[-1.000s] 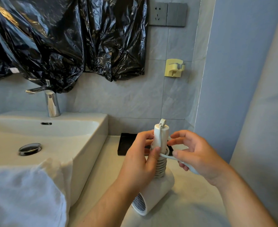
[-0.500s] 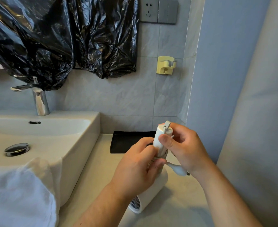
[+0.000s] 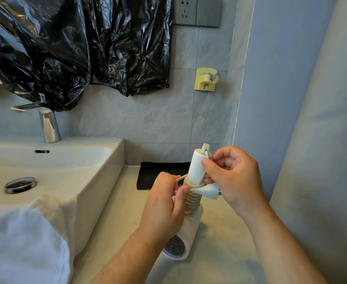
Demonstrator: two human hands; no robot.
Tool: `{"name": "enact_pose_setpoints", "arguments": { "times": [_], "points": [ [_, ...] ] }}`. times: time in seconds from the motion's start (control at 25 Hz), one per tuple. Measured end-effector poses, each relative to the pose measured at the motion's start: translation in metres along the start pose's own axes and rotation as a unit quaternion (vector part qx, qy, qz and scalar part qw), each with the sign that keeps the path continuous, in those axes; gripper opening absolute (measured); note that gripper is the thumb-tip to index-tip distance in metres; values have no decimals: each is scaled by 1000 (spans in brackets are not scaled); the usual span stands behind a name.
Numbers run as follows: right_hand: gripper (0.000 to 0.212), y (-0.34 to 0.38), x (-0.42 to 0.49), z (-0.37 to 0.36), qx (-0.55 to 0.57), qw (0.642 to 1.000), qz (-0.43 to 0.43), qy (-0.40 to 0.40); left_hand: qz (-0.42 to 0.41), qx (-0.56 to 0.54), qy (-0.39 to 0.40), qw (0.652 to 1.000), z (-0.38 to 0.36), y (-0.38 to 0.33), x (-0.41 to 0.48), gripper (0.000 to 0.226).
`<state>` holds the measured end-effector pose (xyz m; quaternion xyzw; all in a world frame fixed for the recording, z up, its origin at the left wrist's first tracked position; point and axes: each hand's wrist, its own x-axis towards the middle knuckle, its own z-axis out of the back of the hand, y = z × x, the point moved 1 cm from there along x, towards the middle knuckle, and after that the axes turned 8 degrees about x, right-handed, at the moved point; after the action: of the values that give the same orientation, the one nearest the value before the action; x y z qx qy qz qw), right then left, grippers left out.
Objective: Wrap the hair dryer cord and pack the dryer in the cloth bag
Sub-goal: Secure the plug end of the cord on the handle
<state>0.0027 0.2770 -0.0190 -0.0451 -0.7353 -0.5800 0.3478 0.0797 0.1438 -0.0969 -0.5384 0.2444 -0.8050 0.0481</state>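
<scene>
L hand (image 3: 164, 203), lower centre of frame, is curled closed w/ thumb and fingers pinching the cord (image 3: 192, 198) at the top of the coil. R hand (image 3: 233, 179), just right of it, is also closed: thumb pressed on the front of the dryer (image 3: 196, 171) handle near its top, fingers curled behind. The plug (image 3: 208, 191) sticks out sideways just below the R thumb, touching the handle; can't tell if the R palm also grips it.

Dryer stands handle-up at centre frame, white. Cord is wound in tight stacked turns round the lower half of the handle. Barrel lies on the bench (image 3: 219, 249) below, mesh end (image 3: 174, 245) facing the camera, partly hidden by the L wrist. A small loop shows at the handle's top end.

Bench is pale stone, lower centre to lower right. Black tray (image 3: 158, 177) sits on it behind the hands, against the wall. White sink (image 3: 98, 181) fills the left middle, w/ chrome drain (image 3: 20, 184) and tap (image 3: 48, 125) behind. White cloth (image 3: 25, 238) in the lower left corner, draped over the sink's front edge; can't tell if it's the bag.

Black plastic sheet (image 3: 66, 48) hangs upper left on the tiled wall. Yellow wall holder (image 3: 206, 78) upper centre-right; grey socket (image 3: 197, 11) at the top edge.
</scene>
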Motion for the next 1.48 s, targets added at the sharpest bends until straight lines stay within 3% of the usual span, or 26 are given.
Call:
{"name": "enact_pose_setpoints", "arguments": {
  "times": [0.12, 0.36, 0.64, 0.8, 0.92, 1.12, 1.24, 1.36, 1.48],
  "points": [
    [20, 0, 1, -1, 0, 1000, -14, 2, -24, 42, 4, 999, 2, -2, 2, 48],
    [14, -4, 4, 2, -74, 997, -14, -14, -9, -27, -59, 998, 5, -1, 2, 53],
    [18, -10, 6, 2, -10, 997, -72, 33, -12, -10, -61, 998, 1, -10, 1, 37],
    [19, -14, 4, -2, 35, 994, -85, 56, 93, -30, 21, 995, 0, -9, 1, 20],
    [19, -13, 0, -8, 28, 995, -67, 66, 85, -41, 69, 993, 1, -8, 6, 35],
    [9, -16, 0, -8, -71, 996, -34, 49, 125, -106, 54, 985, 4, -12, 7, 21],
    [8, -17, -3, -11, -79, 993, -14, 83, 170, -145, 49, 973, 5, -15, 8, 17],
    [7, -18, -4, -11, -77, 992, 5, 102, 155, -175, 66, 970, 5, -15, 11, 28],
    [14, -20, -3, -9, -57, 994, -4, 98, 153, -189, 74, 967, 5, -14, 10, 23]
  ]
}}
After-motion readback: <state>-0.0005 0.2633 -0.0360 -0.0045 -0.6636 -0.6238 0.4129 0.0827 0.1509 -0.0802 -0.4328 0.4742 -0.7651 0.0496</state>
